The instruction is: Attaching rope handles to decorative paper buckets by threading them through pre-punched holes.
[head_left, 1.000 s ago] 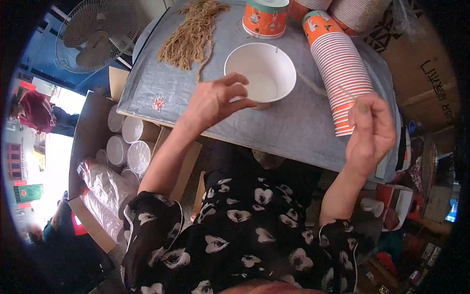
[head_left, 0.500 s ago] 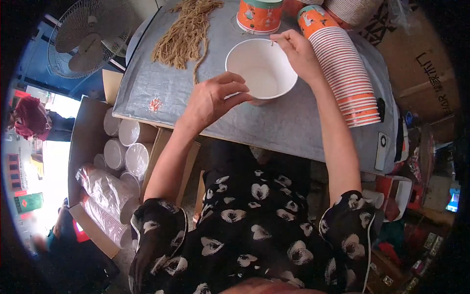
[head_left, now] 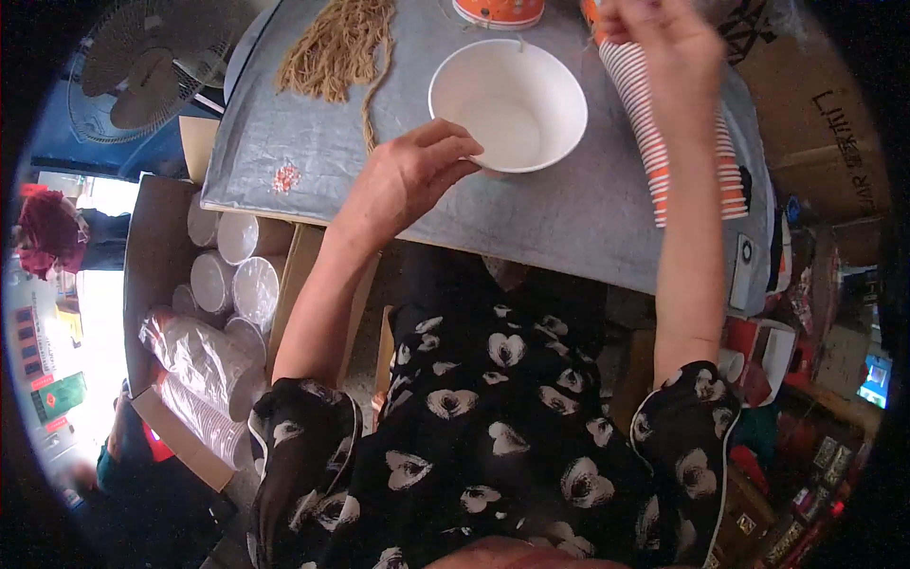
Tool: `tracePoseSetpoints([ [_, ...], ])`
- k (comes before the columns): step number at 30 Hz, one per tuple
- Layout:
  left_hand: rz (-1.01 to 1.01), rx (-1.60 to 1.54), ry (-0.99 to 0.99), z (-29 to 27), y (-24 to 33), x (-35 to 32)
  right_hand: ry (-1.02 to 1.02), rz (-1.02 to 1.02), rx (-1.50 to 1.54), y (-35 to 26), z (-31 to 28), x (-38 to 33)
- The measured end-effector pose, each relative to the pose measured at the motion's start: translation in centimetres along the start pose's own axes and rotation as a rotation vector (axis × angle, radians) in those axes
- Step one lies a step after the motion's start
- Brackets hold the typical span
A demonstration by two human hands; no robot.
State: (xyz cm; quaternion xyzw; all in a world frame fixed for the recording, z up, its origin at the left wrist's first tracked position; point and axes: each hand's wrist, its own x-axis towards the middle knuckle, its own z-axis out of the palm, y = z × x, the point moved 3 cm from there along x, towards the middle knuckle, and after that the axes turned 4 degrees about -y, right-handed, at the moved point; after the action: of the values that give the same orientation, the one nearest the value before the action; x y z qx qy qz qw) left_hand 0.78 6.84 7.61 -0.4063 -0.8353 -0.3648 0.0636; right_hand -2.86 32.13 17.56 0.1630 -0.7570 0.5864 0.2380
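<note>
A large white paper bucket (head_left: 512, 114) stands on the grey-covered table, its wide mouth facing up. My left hand (head_left: 408, 175) pinches its near left rim between thumb and fingers. At the far rim a short bit of brown string (head_left: 520, 45) shows. My right hand (head_left: 675, 62) is raised over the far end of a long nested stack of orange-and-white paper buckets (head_left: 725, 185). Its fingers are smeared by motion, so whether they hold anything is unclear. Behind the white bucket stands an orange patterned bucket (head_left: 498, 11), cut off by the picture's top edge.
A bundle of brown strings (head_left: 332, 47) lies at the table's far left, one strand trailing nearer. Small orange and white scraps (head_left: 285, 178) lie near the left edge. Below left, an open carton (head_left: 156, 256) holds several wrapped bucket stacks. A fan (head_left: 142, 76) stands beyond.
My right hand has left the white bucket's far rim and moved right, over the stack. My left hand keeps its grip on the near rim. The view has shifted slightly.
</note>
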Motion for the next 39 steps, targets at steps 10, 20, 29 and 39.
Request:
tracePoseSetpoints([
  [10, -0.008, 0.045, -0.011, 3.2, 4.1, -4.2, -0.759, 0.216, -0.329, -1.1, 4.2, -9.1],
  [20, -0.055, -0.030, 0.005, 4.3, 4.6, -5.2, -0.867, 0.346, -0.438, 0.3, 3.8, -12.1],
  [29, -0.045, -0.024, -0.001, 4.1, 4.6, -5.1, -0.873, 0.341, -0.423, 0.3, 3.7, -12.2],
  [39, -0.065, -0.024, -0.024, 4.1, 4.4, -5.1, -0.930, 0.351, -0.463, 0.1, 4.1, -12.1],
])
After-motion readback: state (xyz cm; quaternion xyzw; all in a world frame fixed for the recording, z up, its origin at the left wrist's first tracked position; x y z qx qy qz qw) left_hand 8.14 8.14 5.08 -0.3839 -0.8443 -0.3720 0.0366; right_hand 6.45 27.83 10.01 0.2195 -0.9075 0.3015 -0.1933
